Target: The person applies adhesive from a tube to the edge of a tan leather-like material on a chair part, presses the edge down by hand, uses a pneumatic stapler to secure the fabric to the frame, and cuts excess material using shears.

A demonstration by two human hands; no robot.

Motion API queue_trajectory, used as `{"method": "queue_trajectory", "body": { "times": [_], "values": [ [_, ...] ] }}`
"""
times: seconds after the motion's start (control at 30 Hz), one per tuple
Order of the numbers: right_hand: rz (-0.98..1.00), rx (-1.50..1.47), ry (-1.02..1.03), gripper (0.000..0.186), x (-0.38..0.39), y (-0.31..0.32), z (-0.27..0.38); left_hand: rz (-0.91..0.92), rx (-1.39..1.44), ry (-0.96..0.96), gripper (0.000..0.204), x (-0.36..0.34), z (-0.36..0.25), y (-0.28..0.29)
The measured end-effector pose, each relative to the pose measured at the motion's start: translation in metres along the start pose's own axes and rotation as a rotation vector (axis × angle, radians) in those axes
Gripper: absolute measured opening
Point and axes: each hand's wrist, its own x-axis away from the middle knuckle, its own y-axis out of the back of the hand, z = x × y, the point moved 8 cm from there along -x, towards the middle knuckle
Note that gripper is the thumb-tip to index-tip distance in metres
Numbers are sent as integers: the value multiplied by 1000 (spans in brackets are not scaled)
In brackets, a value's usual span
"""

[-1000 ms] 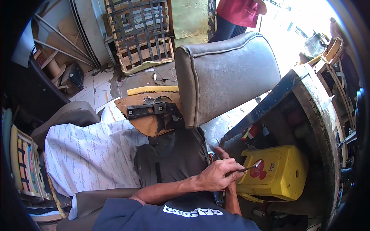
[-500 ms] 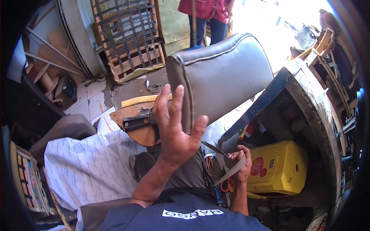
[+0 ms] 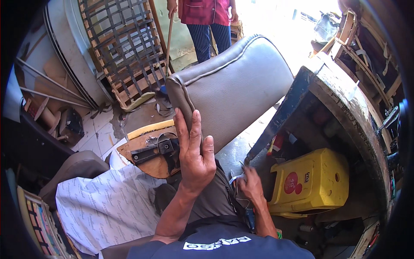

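My left hand [image 3: 195,159] is open, its fingers stretched along the near end of a padded grey-brown leather cushion [image 3: 233,95] with piped seams. Below that end, a brown wooden panel [image 3: 153,163] carries a black metal bracket [image 3: 142,153] and a strip of yellow foam [image 3: 145,129]. My right hand [image 3: 251,183] is low to the right of my leg, fingers curled among small tools; what they hold is hidden or too small to name.
Another person [image 3: 206,19] stands behind the cushion with a long stick [image 3: 168,47]. A webbed wooden frame [image 3: 118,43] leans at back left. White printed cloth [image 3: 103,207] lies left. A worn curved bench [image 3: 345,108] stands right, a yellow plastic container [image 3: 310,185] beneath, wooden frames [image 3: 362,56] behind.
My left hand has moved up from a tool onto the cushion's end. My right hand has let go of the grey strap seen half a second ago. The person behind has shifted left into fuller view.
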Motion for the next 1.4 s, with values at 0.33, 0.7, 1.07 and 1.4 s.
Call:
{"method": "queue_trajectory", "body": {
  "times": [0.33, 0.7, 1.07, 1.4],
  "values": [
    [-209, 119, 764, 54, -127, 92, 238, -9, -6, -6, 53, 0, 9, 6],
    [-279, 285, 606, 44, -221, 119, 202, 0, 19, 14, 60, 1, 9, 7],
    [-602, 33, 471, 42, -255, 159, 179, -9, 7, 12, 57, 2, 9, 7],
    [-703, -555, 144, 9, -144, 201, 138, -14, 46, 29, 61, 4, 11, 9]
  ]
}}
